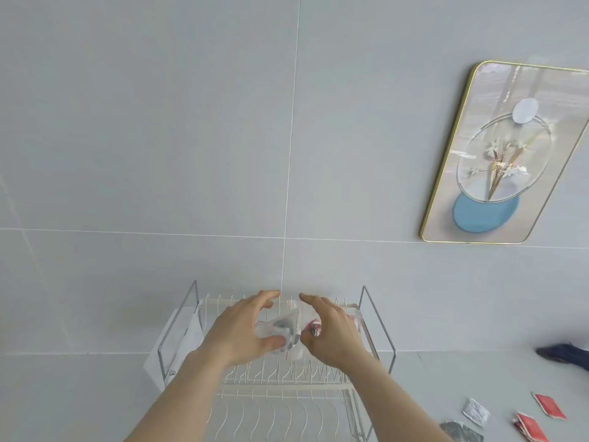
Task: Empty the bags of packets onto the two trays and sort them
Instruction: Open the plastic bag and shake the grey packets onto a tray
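Both hands worked at a clear plastic bag [282,330] held above the upper tier of a white wire rack [280,374] that stood on the worktop [446,378] against the tiled wall [191,154]. The left hand [242,330] was partly closed, thumb pinching the near left part of the bag while the fingers arched over its far side. The right hand [331,333] was likewise curled, thumb and fingers gripping the bag's right part, where red packets [314,325] showed through the film; how firmly it gripped could not be told because of blur. The bag appeared light, soft and crumpled, and its film was probably slippery, so the best hold would be a pinch on the bottom corners, with the mouth turned downward to release the contents. The packets inside appeared small, flat and light, and would probably scatter or slip through the wire tiers. Loose packets, red [549,406] and grey-white [475,412], lay on the worktop near right. A framed picture [503,154] hung far right.
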